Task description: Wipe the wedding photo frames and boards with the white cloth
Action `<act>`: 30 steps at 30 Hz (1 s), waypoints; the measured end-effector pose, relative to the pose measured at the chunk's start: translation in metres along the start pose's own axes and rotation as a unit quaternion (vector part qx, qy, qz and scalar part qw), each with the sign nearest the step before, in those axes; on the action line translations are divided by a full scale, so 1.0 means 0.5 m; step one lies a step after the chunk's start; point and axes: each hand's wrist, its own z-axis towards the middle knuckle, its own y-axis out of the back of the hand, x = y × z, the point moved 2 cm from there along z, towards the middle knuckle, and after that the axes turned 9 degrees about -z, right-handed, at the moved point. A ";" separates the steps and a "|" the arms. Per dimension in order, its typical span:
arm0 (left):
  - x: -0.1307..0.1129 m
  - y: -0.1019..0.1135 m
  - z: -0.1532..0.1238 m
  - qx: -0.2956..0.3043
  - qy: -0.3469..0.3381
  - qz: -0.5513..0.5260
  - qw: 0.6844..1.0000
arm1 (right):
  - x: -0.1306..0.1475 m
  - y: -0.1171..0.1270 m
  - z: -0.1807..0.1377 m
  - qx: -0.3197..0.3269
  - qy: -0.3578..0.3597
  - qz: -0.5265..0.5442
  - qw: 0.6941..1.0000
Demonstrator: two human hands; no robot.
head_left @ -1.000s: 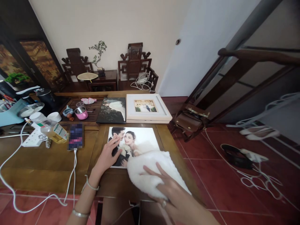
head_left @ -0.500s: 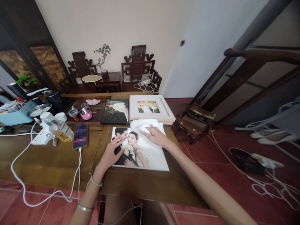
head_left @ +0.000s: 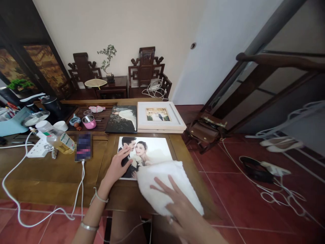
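Note:
A photo panel (head_left: 158, 149) of a couple lies flat on the wooden table. My left hand (head_left: 119, 166) rests on the panel's left side, fingers stretched out and holding nothing. Under my right hand (head_left: 175, 200) is a white towel (head_left: 152, 176), spread over the panel's lower right part and past its near edge onto the table. Two fingers of that hand reach out across the towel, while its other fingers bend into the cloth.
Behind the panel lie a dark photo panel (head_left: 120, 118) and a white picture frame (head_left: 175, 117). To the left are a phone (head_left: 83, 147) on a white cable, a bottle (head_left: 61, 140), a power strip (head_left: 38, 147) and a pink cup (head_left: 88, 122). A chair (head_left: 203, 132) holds a brown bag.
My right hand has drawn the towel from the panel's upper right corner down toward me, over its lower right edge. The left hand stays on the panel. The view has shifted slightly.

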 end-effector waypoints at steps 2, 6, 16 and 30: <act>-0.001 0.001 0.000 0.008 0.000 0.006 1.000 | 0.010 0.002 -0.005 0.010 0.018 0.010 1.000; 0.000 0.003 -0.001 0.012 -0.011 0.005 1.000 | -0.038 0.009 0.033 -0.016 -0.037 0.019 0.999; 0.000 0.003 -0.001 0.001 -0.004 -0.012 1.000 | -0.243 0.026 0.214 -0.068 -0.152 -0.005 0.986; -0.005 -0.002 -0.004 -0.013 0.022 -0.008 1.000 | -0.012 0.013 0.022 0.022 -0.001 -0.033 0.999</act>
